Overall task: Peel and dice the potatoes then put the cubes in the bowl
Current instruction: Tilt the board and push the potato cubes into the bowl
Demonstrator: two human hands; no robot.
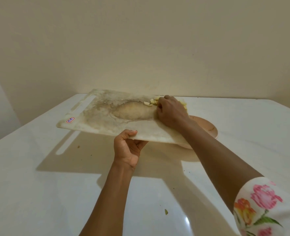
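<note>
White tabletop (38, 184), beige wall (140, 40)

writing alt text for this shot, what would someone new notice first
The stained white cutting board, centre, is held off the table, gripped at its near edge by the left hand. At its far right end the right hand touches pale potato cubes, above a beige bowl half hidden beneath the board.
</note>
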